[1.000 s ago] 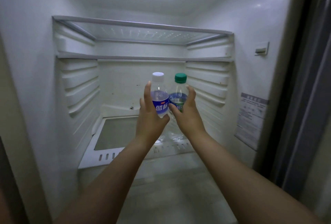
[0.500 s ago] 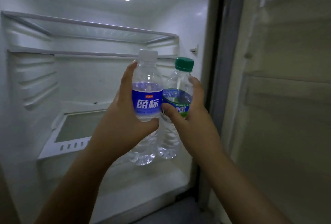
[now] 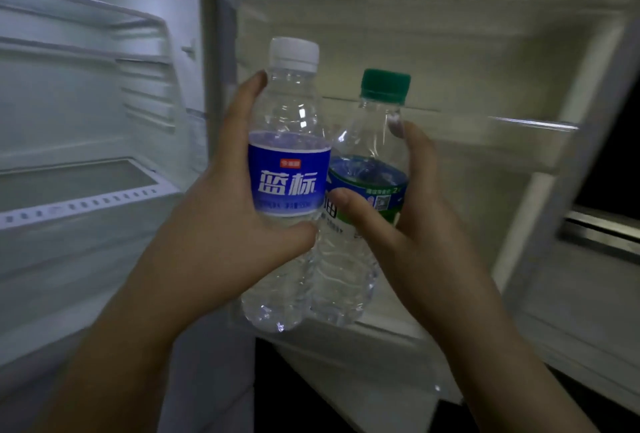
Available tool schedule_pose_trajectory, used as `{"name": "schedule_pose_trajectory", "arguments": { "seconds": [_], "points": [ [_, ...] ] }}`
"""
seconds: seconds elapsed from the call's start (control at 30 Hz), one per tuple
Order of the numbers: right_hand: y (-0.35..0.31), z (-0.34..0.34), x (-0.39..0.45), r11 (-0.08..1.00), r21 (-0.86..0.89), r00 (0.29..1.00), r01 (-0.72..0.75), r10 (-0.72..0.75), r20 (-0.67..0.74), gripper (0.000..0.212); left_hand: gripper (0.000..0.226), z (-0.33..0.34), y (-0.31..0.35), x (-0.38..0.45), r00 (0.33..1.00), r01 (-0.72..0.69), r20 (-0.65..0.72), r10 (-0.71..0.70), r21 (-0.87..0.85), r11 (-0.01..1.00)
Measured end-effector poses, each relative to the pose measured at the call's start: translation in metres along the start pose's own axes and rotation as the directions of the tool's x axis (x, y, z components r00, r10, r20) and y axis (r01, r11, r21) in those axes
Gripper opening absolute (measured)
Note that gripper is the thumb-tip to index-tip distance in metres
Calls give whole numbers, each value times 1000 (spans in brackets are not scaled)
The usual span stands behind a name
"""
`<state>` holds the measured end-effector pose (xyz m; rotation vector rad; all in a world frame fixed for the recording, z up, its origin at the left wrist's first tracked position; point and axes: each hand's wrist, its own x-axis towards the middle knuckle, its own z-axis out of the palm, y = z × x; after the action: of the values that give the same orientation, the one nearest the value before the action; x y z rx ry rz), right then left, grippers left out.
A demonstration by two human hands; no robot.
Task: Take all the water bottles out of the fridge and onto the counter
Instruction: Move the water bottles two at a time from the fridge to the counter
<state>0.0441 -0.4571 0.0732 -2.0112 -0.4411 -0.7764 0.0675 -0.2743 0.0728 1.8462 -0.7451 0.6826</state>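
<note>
Two water bottles held up in the air, side by side and touching, in front of the open fridge door (image 3: 450,62). Landmark: the fridge's grey front edge (image 3: 211,86), running vertically between the lit interior and the door.

White-capped bottle (image 3: 289,141), blue label, upright, just right of that edge. Left hand (image 3: 221,224) wraps it from the left: fingers curled behind the body, thumb across the front just under the label. Cap and neck stand clear above the hand; the ribbed base hangs below the palm.

Green-capped bottle (image 3: 372,141), blue-and-green label, further right of the edge, tilted slightly, its cap sitting lower than the white one. Right hand (image 3: 408,235) grips it from the right: thumb pressed on the label front, fingers curled round the far side, one fingertip showing at the shoulder. Base visible below the thumb.

Left of the edge: fridge interior, glass shelf (image 3: 79,6) high up, white drawer cover (image 3: 76,186) with a slotted front lower down. Right of the edge: pale door shelves (image 3: 467,141) behind both bottles. Counter not visible.
</note>
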Motion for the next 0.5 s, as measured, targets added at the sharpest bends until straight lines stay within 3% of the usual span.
{"name": "schedule_pose_trajectory", "arguments": {
  "seconds": [0.27, 0.5],
  "points": [
    [-5, -128, -79, 969, -198, 972, -145, 102, -212, 83, 113, 110, 73, -6, 969, -94, 199, 149, -263, 960],
    [-1, -233, -142, 863, -378, 882, -335, 146, -448, 78, 110, 228, 137, 0, 873, -109, 355, 335, -526, 843]
  ]
}}
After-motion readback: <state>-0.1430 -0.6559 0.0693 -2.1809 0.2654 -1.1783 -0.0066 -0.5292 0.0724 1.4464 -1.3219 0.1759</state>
